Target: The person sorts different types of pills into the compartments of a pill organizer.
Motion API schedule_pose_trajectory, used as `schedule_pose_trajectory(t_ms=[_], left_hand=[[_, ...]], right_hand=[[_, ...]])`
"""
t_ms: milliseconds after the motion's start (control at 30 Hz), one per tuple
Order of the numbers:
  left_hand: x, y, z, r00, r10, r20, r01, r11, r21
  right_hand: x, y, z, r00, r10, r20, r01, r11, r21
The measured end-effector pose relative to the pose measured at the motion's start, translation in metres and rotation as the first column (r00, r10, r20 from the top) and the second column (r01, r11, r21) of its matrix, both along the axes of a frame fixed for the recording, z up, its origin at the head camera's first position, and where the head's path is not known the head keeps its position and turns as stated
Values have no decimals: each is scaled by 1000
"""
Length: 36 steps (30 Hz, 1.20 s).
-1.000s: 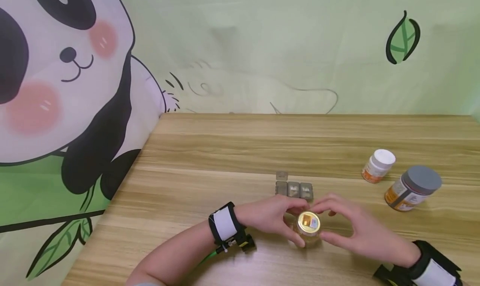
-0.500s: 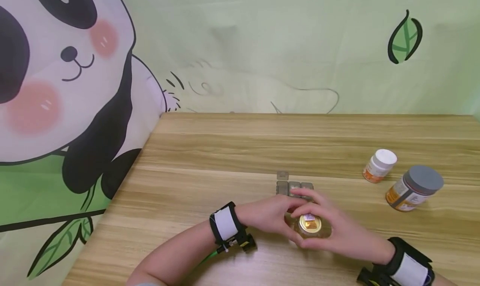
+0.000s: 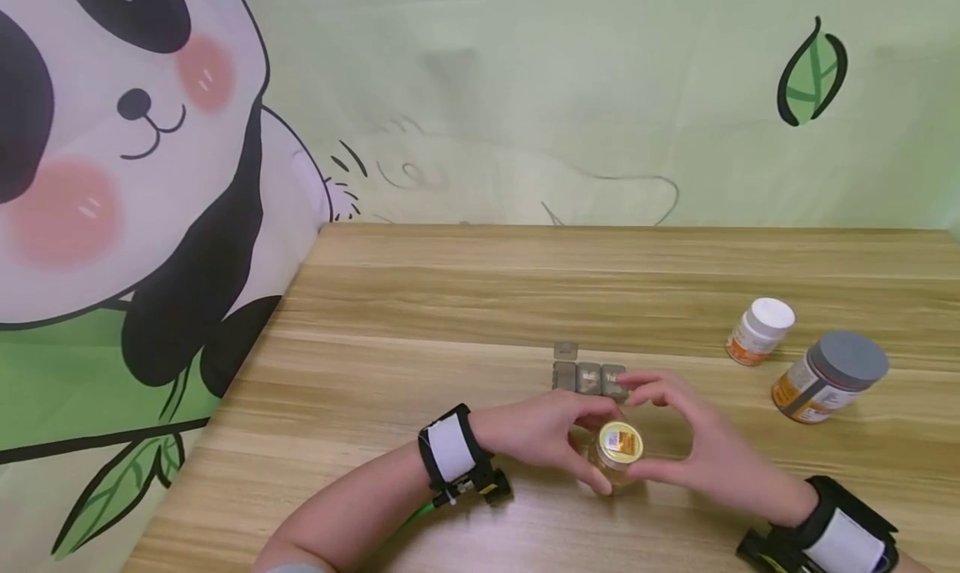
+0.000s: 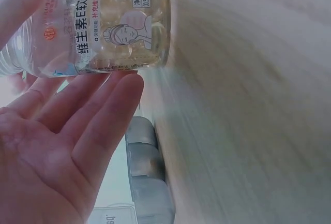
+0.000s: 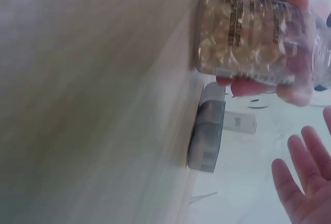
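A clear jar of yellowish softgel capsules [image 4: 119, 32] with a gold lid [image 3: 620, 443] stands upright on the table. My left hand [image 3: 551, 435] holds its side between thumb and fingers, which show behind the glass in the right wrist view. Just right of the lid, my right hand [image 3: 712, 456] is spread with fingers and thumb apart, the thumb tip right by the jar's shoulder. Its fingers [image 5: 305, 172] are away from the jar in the right wrist view. Behind the jar lies a grey pill organizer [image 3: 588, 378], its left compartment's flap tipped back.
To the right stand a small white bottle with an orange-and-white label [image 3: 759, 331] and a larger jar with a grey lid [image 3: 832, 377]. A panda-printed cloth [image 3: 480, 98] hangs behind the wooden table [image 3: 420, 306].
My right hand moved in around the lid, then drew back to the right and opened. The lid's sticker has turned. My left hand stays on the jar.
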State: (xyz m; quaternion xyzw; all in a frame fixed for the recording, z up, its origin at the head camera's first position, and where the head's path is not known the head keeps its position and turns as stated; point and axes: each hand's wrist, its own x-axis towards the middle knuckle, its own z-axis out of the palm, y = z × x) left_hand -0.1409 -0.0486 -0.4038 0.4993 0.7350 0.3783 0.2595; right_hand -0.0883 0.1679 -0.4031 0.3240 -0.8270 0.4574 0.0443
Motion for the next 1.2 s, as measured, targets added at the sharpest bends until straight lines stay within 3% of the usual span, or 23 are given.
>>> schedule_pose_trajectory(t_ms=[233,367,600,900,1033,1200], left_hand=[[-1,-1,-1,1000,2,5,-2,1000,7],[0,-3,-2,1000,21,-4,-21,1000,9],[0,-4,-2,999,38,-21,-38,999,-7],[0,-2,-3,999,26,-31,-25,1000,6],[0,-2,-3,999,30,-17,-30,999,-10],[1,-3,-2,998,50,29,-49,998,-28]], right_hand=[[2,3,1,996,40,-85,-40,999,1],[8,-2,10,987,81,-136,-84,996,-15],[13,-16,24,986,119,-112,-122,992,-23],[0,-16,-1,987,125,-98,-122,992,29],[-1,-14,6,982,127,-137,-120,991,59],[-1,-11,18,985,128,-117,-122,991,53]])
